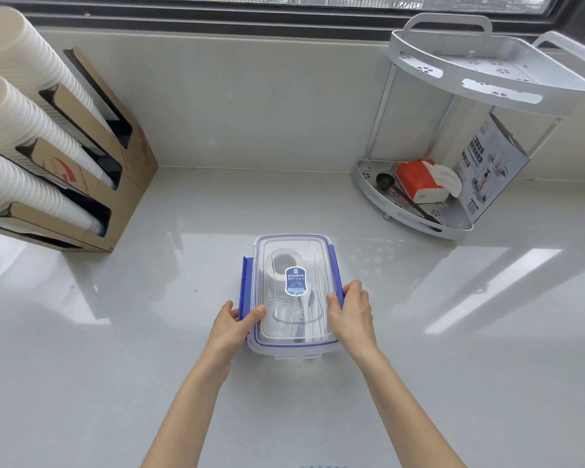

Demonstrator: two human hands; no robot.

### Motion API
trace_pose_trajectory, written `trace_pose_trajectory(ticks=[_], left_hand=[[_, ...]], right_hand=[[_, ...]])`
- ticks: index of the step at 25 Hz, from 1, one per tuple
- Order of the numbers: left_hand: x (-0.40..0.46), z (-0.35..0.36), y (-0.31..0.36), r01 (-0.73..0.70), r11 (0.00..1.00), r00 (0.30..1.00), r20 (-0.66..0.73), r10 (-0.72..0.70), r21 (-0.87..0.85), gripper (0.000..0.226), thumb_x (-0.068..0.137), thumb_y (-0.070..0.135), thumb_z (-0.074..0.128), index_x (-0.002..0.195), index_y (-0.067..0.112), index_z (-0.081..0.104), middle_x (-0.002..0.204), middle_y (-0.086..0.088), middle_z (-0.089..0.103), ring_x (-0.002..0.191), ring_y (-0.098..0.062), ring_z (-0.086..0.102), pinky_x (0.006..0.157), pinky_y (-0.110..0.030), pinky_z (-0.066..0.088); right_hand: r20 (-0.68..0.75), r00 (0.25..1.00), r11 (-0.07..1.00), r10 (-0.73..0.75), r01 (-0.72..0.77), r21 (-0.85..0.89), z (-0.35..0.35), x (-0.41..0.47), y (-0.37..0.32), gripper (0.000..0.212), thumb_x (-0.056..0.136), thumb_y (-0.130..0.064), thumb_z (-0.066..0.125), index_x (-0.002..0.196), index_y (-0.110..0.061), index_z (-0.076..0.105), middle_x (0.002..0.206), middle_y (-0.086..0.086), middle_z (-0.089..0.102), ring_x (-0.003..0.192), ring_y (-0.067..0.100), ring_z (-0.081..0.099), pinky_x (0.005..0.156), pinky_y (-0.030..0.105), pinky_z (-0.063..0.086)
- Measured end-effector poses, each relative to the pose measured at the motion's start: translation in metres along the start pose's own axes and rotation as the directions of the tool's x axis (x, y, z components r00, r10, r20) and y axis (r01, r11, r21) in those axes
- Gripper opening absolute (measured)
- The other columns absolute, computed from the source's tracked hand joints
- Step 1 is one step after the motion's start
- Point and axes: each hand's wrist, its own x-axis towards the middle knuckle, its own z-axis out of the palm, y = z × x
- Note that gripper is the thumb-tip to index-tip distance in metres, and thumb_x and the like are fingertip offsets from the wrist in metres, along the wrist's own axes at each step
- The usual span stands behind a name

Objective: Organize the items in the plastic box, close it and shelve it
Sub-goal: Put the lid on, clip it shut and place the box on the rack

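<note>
Two hands are laid on the clear plastic box (293, 298), which sits on the pale glossy surface (115, 349) at the frame's centre. The left hand (232, 327) is pinched on the blue side latch (247, 285) at 9 o'clock of the box, thumb on the lid's rim; the right hand (352, 310) is closed over the opposite latch at 3 o'clock. The lid (294, 261) is seated; the left latch appears flared outward, so it is judged not yet snapped.

The box is judged light and rigid, its smooth walls somewhat slippery; a hold under both long sides would suit carrying. A roll of tape (277, 265) and a white spoon-like handle (306, 309) show through the lid and may rattle.

At 2 o'clock stands a white perforated metal corner shelf (487, 79). At 10 o'clock, stacked paper cups (21, 106) lie in a cardboard dispenser (129, 184).
</note>
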Motion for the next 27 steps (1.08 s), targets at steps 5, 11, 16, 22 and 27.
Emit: trace_pose_trajectory(ticks=[5,11,16,22,27], left_hand=[[-0.006,0.007,0.0,-0.152,0.985,0.986,-0.058,0.157,0.086,0.038,0.087,0.021,0.056,0.123,0.01,0.052,0.119,-0.011,0.056,0.085,-0.017,0.056,0.074,-0.024,0.042],[-0.013,0.019,-0.003,-0.27,0.94,0.946,-0.125,0.299,0.209,0.032,0.091,0.018,0.047,0.122,0.012,0.052,0.112,-0.008,0.064,0.094,-0.021,0.054,0.086,-0.03,0.042],[-0.015,0.025,-0.004,-0.313,0.912,0.919,-0.157,0.361,0.264,0.031,0.091,0.017,0.043,0.121,0.013,0.051,0.103,-0.006,0.065,0.085,-0.021,0.056,0.08,-0.031,0.044],[-0.011,0.016,-0.001,-0.167,0.985,0.983,-0.076,0.17,0.041,0.042,0.089,0.021,0.052,0.128,0.016,0.039,0.109,-0.001,0.053,0.091,-0.018,0.054,0.077,-0.031,0.042],[-0.007,0.005,0.008,-0.037,0.991,0.998,0.036,0.042,-0.13,0.044,0.084,0.015,0.06,0.125,0.015,0.044,0.104,-0.004,0.062,0.078,-0.013,0.061,0.061,-0.027,0.048]], right_hand=[[-0.007,1.0,1.0,-0.001,0.001,0.004,0.001,0.0,0.001,0.023,0.093,-0.019,0.041,0.104,0.001,0.04,0.111,0.022,0.046,0.088,0.037,0.049,0.079,0.043,0.042],[-0.023,1.0,1.0,-0.02,0.02,-0.004,0.003,0.0,0.002,0.022,0.094,-0.019,0.041,0.104,0.001,0.04,0.11,0.021,0.046,0.077,0.028,0.041,0.071,0.035,0.036],[-0.021,0.999,0.999,-0.033,0.034,0.019,0.003,0.001,0.005,0.023,0.094,-0.02,0.042,0.104,0.0,0.04,0.109,0.02,0.046,0.077,0.026,0.041,0.071,0.036,0.037],[0.03,1.0,0.98,-0.001,-0.005,0.198,0.003,-0.004,0.018,0.031,0.091,-0.03,0.046,0.113,-0.01,0.039,0.115,0.014,0.051,0.089,0.026,0.053,0.084,0.041,0.047],[0.061,0.998,0.977,-0.026,0.012,0.214,-0.002,-0.006,0.026,0.041,0.089,-0.029,0.052,0.125,-0.014,0.04,0.119,0.013,0.053,0.1,0.027,0.055,0.093,0.043,0.047]])
